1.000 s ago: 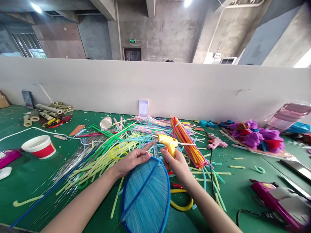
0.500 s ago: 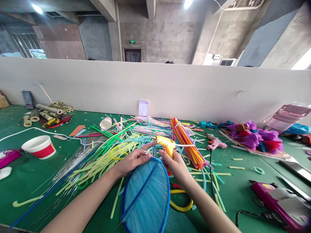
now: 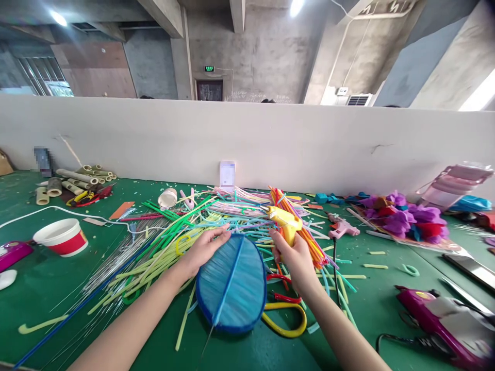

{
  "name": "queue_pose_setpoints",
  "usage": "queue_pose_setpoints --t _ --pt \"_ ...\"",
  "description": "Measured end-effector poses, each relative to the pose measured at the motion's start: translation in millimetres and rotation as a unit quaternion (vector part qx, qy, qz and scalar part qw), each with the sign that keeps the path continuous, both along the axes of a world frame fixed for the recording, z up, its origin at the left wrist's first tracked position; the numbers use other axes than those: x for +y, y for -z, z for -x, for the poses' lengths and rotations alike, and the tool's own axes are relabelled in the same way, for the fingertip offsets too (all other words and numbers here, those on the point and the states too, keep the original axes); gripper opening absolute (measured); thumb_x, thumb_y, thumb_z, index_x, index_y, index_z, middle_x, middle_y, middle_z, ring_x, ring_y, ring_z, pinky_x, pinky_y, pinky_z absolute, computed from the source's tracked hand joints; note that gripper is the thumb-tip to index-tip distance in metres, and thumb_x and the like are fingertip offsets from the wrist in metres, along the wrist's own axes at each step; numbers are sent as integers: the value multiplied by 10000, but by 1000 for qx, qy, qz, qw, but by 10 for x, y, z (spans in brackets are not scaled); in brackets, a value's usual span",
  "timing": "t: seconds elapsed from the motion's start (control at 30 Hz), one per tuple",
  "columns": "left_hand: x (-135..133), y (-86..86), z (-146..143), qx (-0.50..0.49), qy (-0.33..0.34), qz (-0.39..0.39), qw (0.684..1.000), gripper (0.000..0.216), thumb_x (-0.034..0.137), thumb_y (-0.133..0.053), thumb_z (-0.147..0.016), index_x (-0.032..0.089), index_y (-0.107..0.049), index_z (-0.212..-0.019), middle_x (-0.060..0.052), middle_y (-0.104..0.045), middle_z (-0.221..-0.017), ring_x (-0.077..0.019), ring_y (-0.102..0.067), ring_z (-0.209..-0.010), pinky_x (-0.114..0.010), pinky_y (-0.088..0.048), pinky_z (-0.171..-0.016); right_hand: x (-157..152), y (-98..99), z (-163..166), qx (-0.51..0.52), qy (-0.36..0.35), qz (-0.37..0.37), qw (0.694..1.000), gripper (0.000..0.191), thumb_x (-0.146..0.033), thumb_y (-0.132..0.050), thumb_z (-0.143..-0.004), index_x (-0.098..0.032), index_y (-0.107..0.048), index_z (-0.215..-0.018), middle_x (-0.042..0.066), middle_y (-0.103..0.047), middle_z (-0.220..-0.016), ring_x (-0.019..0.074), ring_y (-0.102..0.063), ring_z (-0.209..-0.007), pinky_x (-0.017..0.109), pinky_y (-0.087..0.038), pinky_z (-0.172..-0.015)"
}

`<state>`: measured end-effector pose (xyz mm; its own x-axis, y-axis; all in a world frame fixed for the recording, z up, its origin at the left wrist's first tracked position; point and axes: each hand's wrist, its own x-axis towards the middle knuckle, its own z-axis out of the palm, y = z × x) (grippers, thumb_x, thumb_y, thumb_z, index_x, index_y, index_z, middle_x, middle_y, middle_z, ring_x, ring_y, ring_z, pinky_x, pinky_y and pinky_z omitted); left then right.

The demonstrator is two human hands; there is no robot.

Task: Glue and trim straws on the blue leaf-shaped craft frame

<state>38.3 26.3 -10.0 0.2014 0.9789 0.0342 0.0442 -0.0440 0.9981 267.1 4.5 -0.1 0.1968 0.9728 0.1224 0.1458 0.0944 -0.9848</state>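
My left hand pinches the far left rim of a blue leaf-shaped piece made of fine blue strands with a dark blue border and a central rib. It lies low over the green table. My right hand grips a yellow glue gun, its nozzle pointing left and away from the leaf's tip. A heap of coloured sticks lies just beyond both hands.
A red and white paper cup stands at the left, cardboard tubes behind it. An orange stick bundle, a pink glue gun, purple paper flowers and a magenta glue gun lie right. Yellow-handled pliers rest near the leaf.
The glue gun has drawn back to the right, off the leaf's tip. The blue leaf has been lowered and tilted flatter toward the table.
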Motion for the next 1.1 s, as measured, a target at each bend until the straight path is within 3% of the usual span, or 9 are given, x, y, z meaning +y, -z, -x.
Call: queue_pose_setpoints --t 0.07,0.13,0.27,0.37,0.5,0.6,0.77,1.1 --pt "74 27 70 60 -86 -42 994 398 562 -665 -801 211 -743 -971 -111 -609 -1370 -324 -445 -1357 -406 -299 -1122 32 -5 -83 -51 62 -17 997 424 -600 -663 -766 -228 -461 -789 -56 -515 -565 126 -463 -493 250 -356 -483" --pt "122 29 134 114 -105 -107 982 354 544 -659 -808 202 -741 -852 -137 -627 -1311 -334 -483 -1307 -377 -371 -1050 55 -16 -152 -122 119 -24 985 435 -601 -685 -732 -227 -469 -779 -40 -540 -602 140 -487 -526 259 -370 -499" --pt "115 -27 165 170 -121 -195 958 331 517 -607 -850 207 -688 -767 -90 -667 -992 -249 -612 -906 -328 -443 -835 59 -46 -177 -228 157 -33 960 430 -613 -663 -721 -224 -491 -786 -11 -579 -609 165 -514 -539 271 -363 -500" --pt "64 -68 113 114 -88 -155 977 340 544 -593 -852 220 -665 -783 -18 -610 -738 -214 -551 -733 -294 -413 -686 32 -49 -125 -268 165 -48 948 420 -616 -646 -729 -231 -484 -774 1 -594 -607 170 -512 -521 277 -350 -495" --pt "8 -80 43 43 -88 -108 989 351 574 -613 -827 226 -660 -813 -2 -589 -701 -200 -515 -691 -284 -369 -622 -10 -20 -82 -301 166 -87 935 355 -574 -583 -794 -237 -479 -761 21 -609 -624 182 -534 -531 283 -357 -508" --pt "-15 -81 26 53 -40 -99 993 365 565 -576 -861 222 -600 -738 15 -496 -634 -169 -441 -607 -282 -307 -566 -11 34 -93 -336 155 -100 923 288 -505 -561 -810 -243 -457 -753 33 -618 -633 197 -564 -556 286 -375 -530" --pt "-9 -80 29 60 -38 -95 993 363 557 -580 -859 219 -593 -726 16 -475 -624 -167 -417 -592 -288 -280 -562 25 119 -121 -382 139 -100 908 230 -450 -533 -803 -249 -432 -753 68 -659 -703 234 -624 -651 297 -407 -572" --pt "0 -80 30 61 -53 -86 993 344 538 -585 -863 215 -614 -747 10 -522 -645 -171 -469 -606 -292 -325 -573 34 165 -115 -424 124 -95 892 209 -439 -485 -821 -237 -458 -777 73 -655 -687 237 -616 -627 292 -376 -558"
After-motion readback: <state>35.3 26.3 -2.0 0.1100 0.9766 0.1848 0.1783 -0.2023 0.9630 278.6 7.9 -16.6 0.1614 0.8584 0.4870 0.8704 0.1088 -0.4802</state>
